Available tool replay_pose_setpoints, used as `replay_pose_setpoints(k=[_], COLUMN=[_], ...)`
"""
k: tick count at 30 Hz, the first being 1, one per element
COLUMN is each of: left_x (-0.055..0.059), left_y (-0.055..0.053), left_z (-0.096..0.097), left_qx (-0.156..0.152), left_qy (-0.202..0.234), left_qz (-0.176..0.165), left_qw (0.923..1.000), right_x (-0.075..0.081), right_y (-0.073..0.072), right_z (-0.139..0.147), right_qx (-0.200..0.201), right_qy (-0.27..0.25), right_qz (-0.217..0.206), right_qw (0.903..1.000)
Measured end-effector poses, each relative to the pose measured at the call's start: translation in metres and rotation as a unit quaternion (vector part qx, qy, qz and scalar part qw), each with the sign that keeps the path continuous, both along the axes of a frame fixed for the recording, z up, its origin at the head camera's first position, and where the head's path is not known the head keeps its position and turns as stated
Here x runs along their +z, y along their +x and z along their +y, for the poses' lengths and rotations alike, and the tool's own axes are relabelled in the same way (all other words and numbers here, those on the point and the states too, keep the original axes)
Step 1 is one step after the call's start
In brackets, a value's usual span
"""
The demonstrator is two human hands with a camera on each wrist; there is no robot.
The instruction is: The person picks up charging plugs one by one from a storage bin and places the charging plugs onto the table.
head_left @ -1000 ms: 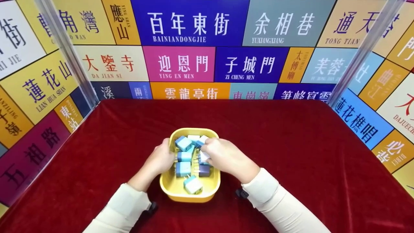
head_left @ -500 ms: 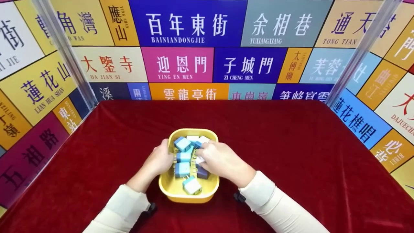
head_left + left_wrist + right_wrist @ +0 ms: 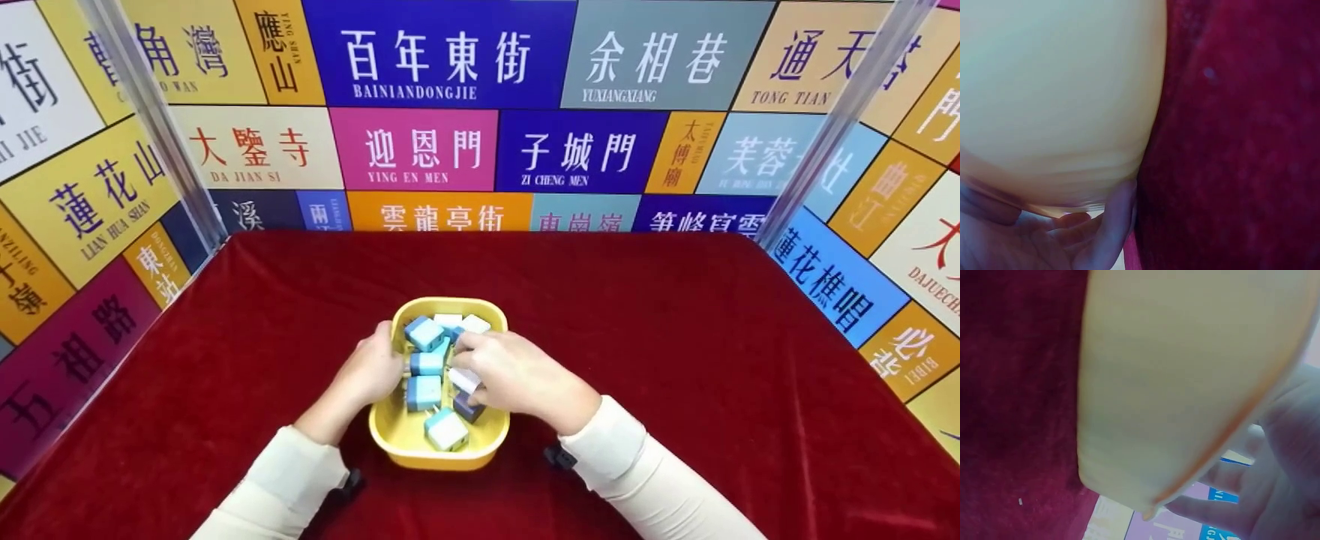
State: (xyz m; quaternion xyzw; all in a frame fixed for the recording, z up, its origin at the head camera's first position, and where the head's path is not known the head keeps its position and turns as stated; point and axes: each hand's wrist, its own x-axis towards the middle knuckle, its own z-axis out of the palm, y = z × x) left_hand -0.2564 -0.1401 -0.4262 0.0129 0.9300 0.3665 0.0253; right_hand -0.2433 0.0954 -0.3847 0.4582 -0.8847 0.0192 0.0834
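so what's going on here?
A person is sorting through or picking from a yellow bin of plug adapters on a red cloth, by the look of it. The left hand holds the bin's left side. The right hand reaches in over the right rim, fingers at a white adapter; whether it's gripped isn't clear. All the adapters in view are inside the bin.

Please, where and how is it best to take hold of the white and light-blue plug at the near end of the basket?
Probably grip the white and light-blue plug by two opposite side faces of its blocky body, coming from above on the near side. Its prongs point away from the person, and bare basket floor lies beside the body.
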Motion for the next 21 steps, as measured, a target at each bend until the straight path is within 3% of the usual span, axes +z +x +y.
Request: replay_pose_setpoints(k=[7,21], left_x=[-0.0003,0.0013], left_y=[0.0001,0.0024], left_z=[0.0003,0.0007], left_qx=[0.000,-0.002], left_qy=[0.003,0.005], left_qz=[0.005,0.002], left_qw=[1.0000,1.0000], right_x=[0.0002,-0.0001], right_y=[0.0020,-0.0011], right_z=[-0.0017,0.0003], right_qx=[0.009,-0.018], right_qy=[-0.001,0.011], right_qz=[-0.027,-0.055], right_qw=[0.9996,0.9983])
